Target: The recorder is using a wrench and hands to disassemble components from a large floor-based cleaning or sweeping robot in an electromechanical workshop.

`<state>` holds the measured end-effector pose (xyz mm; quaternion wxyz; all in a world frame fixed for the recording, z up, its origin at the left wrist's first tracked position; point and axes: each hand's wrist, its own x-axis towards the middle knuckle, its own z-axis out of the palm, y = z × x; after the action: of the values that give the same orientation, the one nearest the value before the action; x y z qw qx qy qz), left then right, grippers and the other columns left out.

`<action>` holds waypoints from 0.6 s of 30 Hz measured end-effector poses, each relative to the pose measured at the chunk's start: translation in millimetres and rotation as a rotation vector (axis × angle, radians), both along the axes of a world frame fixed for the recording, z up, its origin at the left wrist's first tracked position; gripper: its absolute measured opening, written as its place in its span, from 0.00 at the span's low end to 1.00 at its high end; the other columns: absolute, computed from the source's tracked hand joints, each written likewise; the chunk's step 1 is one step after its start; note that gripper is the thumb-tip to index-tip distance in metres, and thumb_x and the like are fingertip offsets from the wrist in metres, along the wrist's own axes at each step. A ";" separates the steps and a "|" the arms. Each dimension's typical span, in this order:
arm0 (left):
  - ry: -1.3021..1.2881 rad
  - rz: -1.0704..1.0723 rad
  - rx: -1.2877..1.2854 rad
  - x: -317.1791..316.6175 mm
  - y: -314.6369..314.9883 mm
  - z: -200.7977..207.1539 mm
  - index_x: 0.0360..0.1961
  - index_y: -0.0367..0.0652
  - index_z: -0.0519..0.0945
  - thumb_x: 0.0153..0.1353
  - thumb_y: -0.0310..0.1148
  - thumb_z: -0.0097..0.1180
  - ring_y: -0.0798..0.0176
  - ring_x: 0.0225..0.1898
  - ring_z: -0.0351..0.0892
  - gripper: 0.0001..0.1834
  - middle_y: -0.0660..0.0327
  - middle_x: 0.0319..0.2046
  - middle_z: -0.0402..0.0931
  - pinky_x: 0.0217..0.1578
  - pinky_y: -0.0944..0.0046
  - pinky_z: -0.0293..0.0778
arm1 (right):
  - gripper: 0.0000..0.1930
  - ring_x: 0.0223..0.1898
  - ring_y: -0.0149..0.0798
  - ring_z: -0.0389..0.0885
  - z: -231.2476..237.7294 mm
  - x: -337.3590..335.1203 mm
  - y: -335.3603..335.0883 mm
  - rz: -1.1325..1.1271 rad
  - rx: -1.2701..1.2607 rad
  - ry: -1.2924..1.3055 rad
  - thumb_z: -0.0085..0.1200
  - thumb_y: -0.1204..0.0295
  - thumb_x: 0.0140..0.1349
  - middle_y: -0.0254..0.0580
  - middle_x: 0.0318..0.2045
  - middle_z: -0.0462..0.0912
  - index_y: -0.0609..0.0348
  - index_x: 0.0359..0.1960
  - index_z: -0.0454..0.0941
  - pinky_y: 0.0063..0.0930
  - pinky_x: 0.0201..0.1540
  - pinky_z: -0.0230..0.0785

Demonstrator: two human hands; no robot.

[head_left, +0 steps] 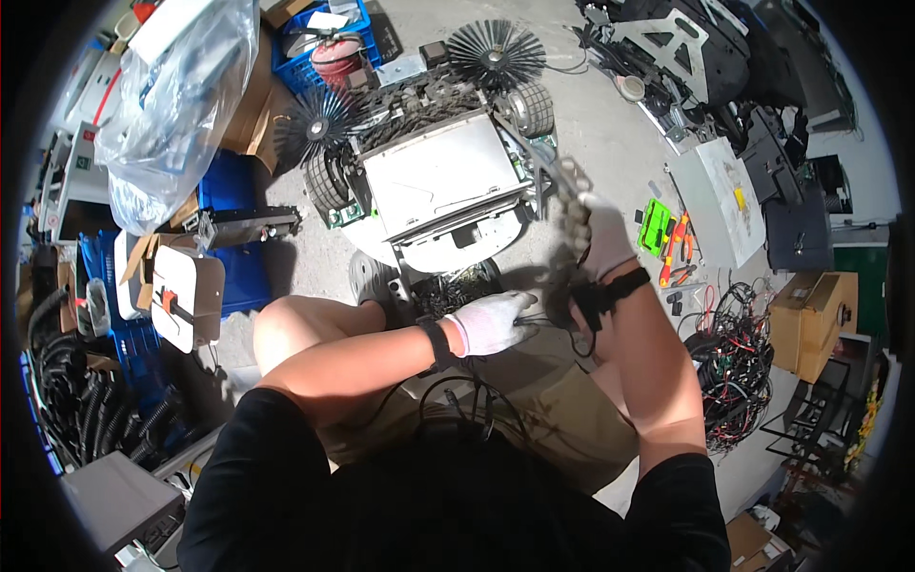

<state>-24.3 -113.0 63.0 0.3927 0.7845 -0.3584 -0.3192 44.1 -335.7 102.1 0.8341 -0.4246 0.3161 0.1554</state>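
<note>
My left hand [491,322], in a white glove, reaches in front of the machine with its fingers drawn together. A thin dark strand lies by its fingertips, but what the fingers hold is hard to see. My right hand [605,238], also gloved, is raised beside the machine's right side; its fingers are blurred and partly shaded, so their grip is unclear. Between my knees and beyond stands a wheeled machine [443,176] with a flat silver cover. Two round black bristle brushes, the left brush [321,126] and the right brush [496,55], sit at its far end.
On the floor at right lie a green tray [655,227], orange-handled hand tools [677,250] and a tangle of wires [734,367]. A cardboard box [812,322] stands farther right. At left are blue crates [233,257], black corrugated hoses [91,419] and a clear plastic bag [176,124].
</note>
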 end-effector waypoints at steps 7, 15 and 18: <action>0.029 -0.024 -0.023 11.2 0.7 15.9 0.52 0.37 0.76 0.58 0.44 0.57 0.43 0.48 0.76 0.25 0.47 0.47 0.78 0.49 0.53 0.73 | 0.17 0.08 0.23 0.49 24.1 24.9 -12.3 0.281 -0.182 0.004 0.36 0.67 0.67 0.23 0.10 0.55 0.47 0.16 0.59 0.21 0.10 0.42; -0.280 -0.019 0.054 24.9 43.2 36.8 0.42 0.40 0.78 0.57 0.38 0.54 0.47 0.46 0.79 0.16 0.50 0.41 0.79 0.49 0.52 0.72 | 0.17 0.07 0.22 0.51 52.5 -6.1 -3.2 0.290 -0.290 0.105 0.45 0.57 0.67 0.23 0.11 0.58 0.48 0.21 0.65 0.19 0.09 0.42; -0.327 -0.221 0.290 27.1 49.9 35.5 0.45 0.40 0.77 0.58 0.43 0.57 0.48 0.45 0.79 0.20 0.51 0.40 0.79 0.47 0.53 0.74 | 0.18 0.08 0.22 0.53 40.2 -3.0 3.1 0.342 -0.517 0.139 0.48 0.53 0.68 0.22 0.12 0.60 0.50 0.25 0.70 0.20 0.10 0.43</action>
<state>2.7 -63.1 98.5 0.1755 0.8301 -0.4510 -0.2771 41.1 -332.6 142.3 0.6367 -0.6580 0.3253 0.2364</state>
